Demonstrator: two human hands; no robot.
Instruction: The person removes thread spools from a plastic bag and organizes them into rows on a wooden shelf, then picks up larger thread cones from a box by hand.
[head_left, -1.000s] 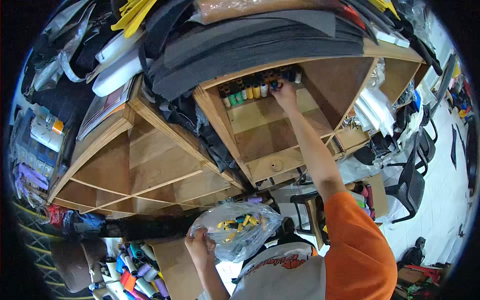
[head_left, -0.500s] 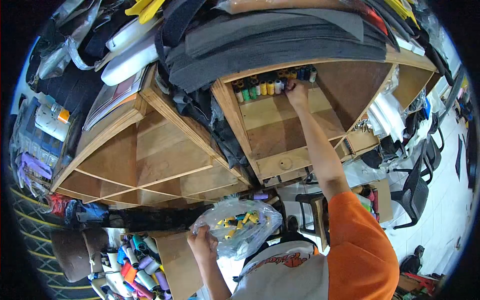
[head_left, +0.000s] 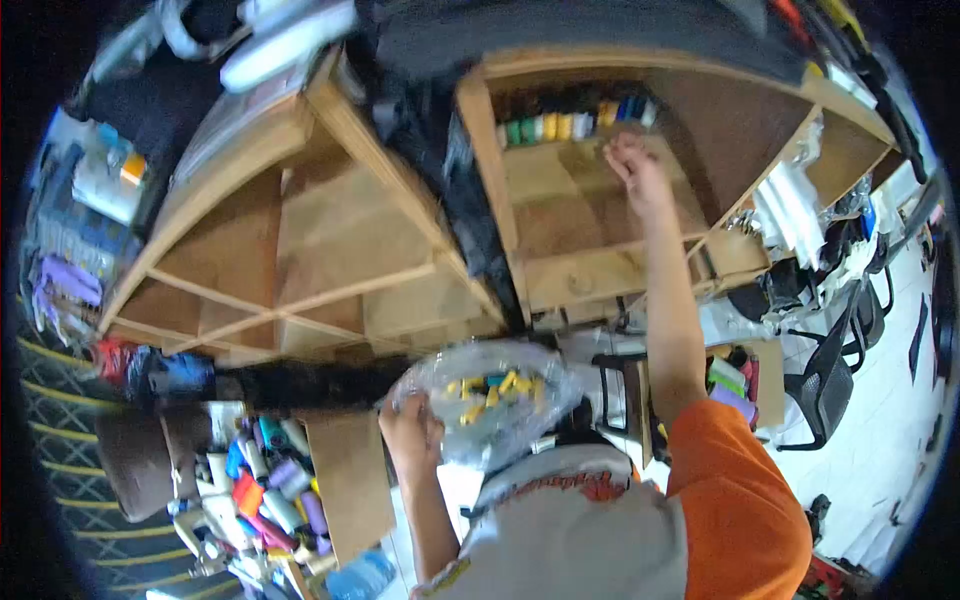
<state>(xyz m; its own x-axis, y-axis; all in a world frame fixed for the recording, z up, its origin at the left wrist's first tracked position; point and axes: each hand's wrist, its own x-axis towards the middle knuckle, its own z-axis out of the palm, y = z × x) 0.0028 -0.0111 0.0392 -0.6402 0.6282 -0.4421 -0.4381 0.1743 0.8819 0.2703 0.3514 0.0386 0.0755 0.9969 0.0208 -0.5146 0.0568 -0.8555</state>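
Pinching a clear plastic bag (head_left: 500, 437), seemingly to cradle yellow spools (head_left: 510, 381), the left hand (head_left: 411, 432) hangs low; the curled right hand (head_left: 638, 168), empty or not, I can't tell, hovers before colourful thread spools (head_left: 563, 127) in a wooden compartment (head_left: 550, 172).

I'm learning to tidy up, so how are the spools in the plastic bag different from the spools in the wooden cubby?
The bag spools lie jumbled, while the cubby spools stand lined up. The bag spools look mostly yellow; the cubby spools also show green, white and blue. Both groups include yellow ones.
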